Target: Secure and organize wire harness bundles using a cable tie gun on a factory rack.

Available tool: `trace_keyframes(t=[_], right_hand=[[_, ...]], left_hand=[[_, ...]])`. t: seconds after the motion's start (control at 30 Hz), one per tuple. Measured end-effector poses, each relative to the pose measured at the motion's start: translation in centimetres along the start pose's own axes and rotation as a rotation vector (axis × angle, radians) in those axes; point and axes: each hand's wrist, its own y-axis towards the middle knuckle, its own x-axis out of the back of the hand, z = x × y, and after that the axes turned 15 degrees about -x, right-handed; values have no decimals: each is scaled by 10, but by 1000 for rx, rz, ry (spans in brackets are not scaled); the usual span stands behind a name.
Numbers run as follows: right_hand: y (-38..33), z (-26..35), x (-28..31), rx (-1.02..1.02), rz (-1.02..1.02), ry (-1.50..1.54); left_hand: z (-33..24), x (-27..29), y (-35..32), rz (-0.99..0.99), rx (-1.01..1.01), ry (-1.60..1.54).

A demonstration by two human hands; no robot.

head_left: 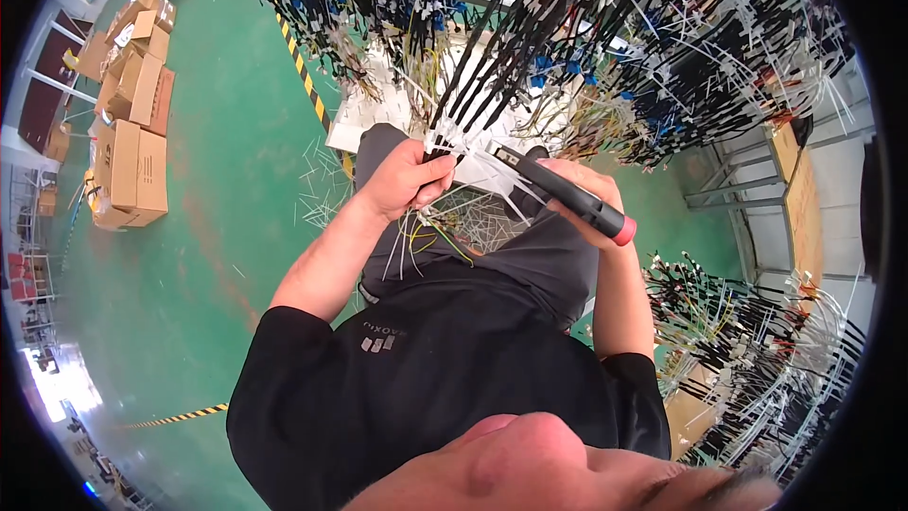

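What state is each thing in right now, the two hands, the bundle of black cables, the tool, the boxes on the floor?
Left hand: closed around the bundle of black cables.
Bundle of black cables: gathered in the fist, white ties sticking out.
Right hand: gripping the black tool with a red end.
Black tool with a red end: held, tip toward the bundle.
Brown cardboard boxes: stacked on the green floor, some flaps open.

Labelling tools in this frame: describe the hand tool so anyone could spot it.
Below the big hanging mass of black cable harnesses, find the person's right hand. It grips a slim black pen-shaped tool, the only thing there with a red end cap.
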Motion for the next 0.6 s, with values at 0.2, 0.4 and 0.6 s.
trace_keyframes(t=[0.2,0.4,0.6], right_hand=[[-6,2,-6,34,-70,-71],[-13,30,-2,23,-97,-384],[-15,42,-1,-35,22,-326]], left_hand=[[-1,-9,0,-28,-12,72],[9,-13,-2,-29,-54,114],[12,-17,-4,4,-19,82]])
